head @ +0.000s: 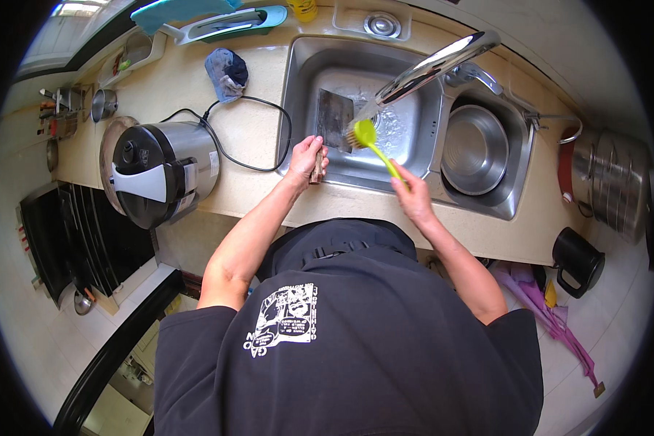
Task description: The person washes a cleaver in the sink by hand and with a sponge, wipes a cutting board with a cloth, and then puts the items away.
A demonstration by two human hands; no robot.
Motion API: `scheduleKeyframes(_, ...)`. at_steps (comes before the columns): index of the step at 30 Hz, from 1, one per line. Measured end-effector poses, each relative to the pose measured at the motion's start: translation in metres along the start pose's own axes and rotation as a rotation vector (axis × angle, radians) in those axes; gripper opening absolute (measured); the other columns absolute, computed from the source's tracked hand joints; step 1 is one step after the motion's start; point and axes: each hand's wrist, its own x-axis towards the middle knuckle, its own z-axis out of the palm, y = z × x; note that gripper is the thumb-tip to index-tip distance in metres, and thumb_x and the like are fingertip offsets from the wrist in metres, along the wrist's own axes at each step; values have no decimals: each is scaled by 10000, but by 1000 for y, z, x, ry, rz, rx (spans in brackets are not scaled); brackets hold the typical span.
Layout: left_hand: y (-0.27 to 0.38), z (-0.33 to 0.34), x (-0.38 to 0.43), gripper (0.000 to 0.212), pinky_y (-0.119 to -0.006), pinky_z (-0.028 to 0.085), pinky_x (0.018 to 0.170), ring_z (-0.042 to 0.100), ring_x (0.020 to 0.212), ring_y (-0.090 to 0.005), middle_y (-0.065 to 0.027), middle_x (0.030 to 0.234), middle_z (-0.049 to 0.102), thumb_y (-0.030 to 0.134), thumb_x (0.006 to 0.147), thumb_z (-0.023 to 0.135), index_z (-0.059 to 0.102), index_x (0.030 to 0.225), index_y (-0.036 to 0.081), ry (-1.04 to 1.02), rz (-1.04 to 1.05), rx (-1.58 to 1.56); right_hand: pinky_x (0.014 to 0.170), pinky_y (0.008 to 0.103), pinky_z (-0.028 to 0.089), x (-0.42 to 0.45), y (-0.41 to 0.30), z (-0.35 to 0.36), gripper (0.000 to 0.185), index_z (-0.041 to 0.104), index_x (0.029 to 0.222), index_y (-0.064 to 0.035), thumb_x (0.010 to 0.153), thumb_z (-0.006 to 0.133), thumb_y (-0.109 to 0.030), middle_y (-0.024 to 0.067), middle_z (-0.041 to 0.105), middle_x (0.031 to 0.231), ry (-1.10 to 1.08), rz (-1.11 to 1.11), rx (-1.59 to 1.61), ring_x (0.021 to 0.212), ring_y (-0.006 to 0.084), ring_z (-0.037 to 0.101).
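My left hand (306, 158) grips the wooden handle of a cleaver (333, 117) at the sink's near left side. The broad dark blade extends away from me over the larger stainless steel basin (316, 71). In my right hand (413, 192) is the handle of a lime-green scrubbing brush (365, 134). Its bristles face the blade's lower right part; whether they touch it, I cannot tell. Above them the chrome faucet spout (436, 65) points down, and water runs from it beside the blade. Wet ripples show around the drain, which the brush head and stream partly cover.
The smaller basin at right holds a round metal pot (475, 150). A pressure cooker (163, 169) with a black cord (250, 163) stands on the left counter, near a blue-grey cloth (227, 74). A black jug (577, 261) and a steel container (613, 182) are at far right.
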Motion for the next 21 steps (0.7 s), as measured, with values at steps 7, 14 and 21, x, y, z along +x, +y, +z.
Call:
scheduleKeyframes(7,8,-14,-7,167,-237,406,336,471,444,-99,-17,634,501,220,910,498,463,794,105,-55,-67,-41,709,373,478,68,0,18,362,548,1189,-95,832,555,-148,257,608,868,36,-39,-331,810,348,629)
scheduleKeyframes(14,13,-31,-1,185,-251,408,335,471,429,-105,-20,622,510,230,904,507,469,780,100,-40,-70,-61,713,356,469,30,-30,21,374,533,1208,-93,835,561,-118,255,610,904,-163,-100,-421,787,283,647)
scheduleKeyframes(21,8,-30,-4,194,-246,401,348,466,444,-103,-24,634,504,225,912,492,456,773,95,-91,-155,-89,696,407,476,89,13,0,350,566,1167,-91,819,565,-127,266,601,813,126,14,-449,768,351,630)
